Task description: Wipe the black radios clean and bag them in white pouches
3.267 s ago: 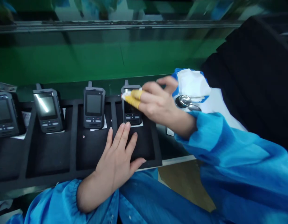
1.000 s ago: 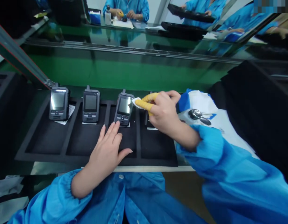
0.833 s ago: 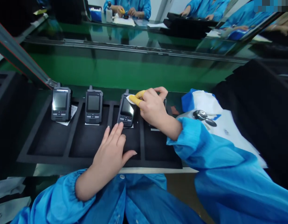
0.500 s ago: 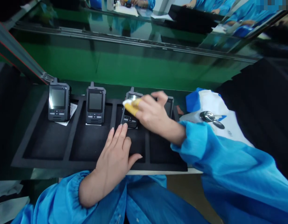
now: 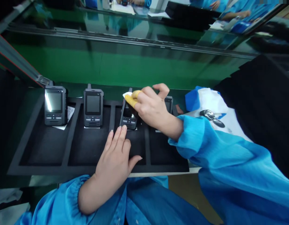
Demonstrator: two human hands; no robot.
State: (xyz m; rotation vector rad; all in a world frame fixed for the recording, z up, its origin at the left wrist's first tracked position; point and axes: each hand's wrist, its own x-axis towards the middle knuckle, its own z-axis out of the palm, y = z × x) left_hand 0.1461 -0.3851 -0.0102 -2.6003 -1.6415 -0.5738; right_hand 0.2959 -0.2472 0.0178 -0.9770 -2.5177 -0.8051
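Note:
A black foam tray (image 5: 71, 139) holds several small handheld devices standing upright in its slots. My right hand (image 5: 150, 107), with yellow finger cots on two fingers, pinches a small white wipe (image 5: 126, 94) against the top of the third device (image 5: 128, 117). My left hand (image 5: 116, 154) lies flat on the tray just below that device, fingers stretched out. Two more devices (image 5: 93, 106) (image 5: 53, 104) stand to the left. A fourth device (image 5: 169, 104) is partly hidden behind my right hand.
A white and blue cloth pack (image 5: 205, 101) with a shiny metal piece (image 5: 211, 116) lies to the right. Black material (image 5: 261, 103) fills the right side. A green conveyor belt (image 5: 135, 68) runs behind the tray. Other people in blue coats work beyond it.
My right hand moved from the rightmost device to the third one and rubs the wipe up and down its screen. My left hand stays flat on the tray.

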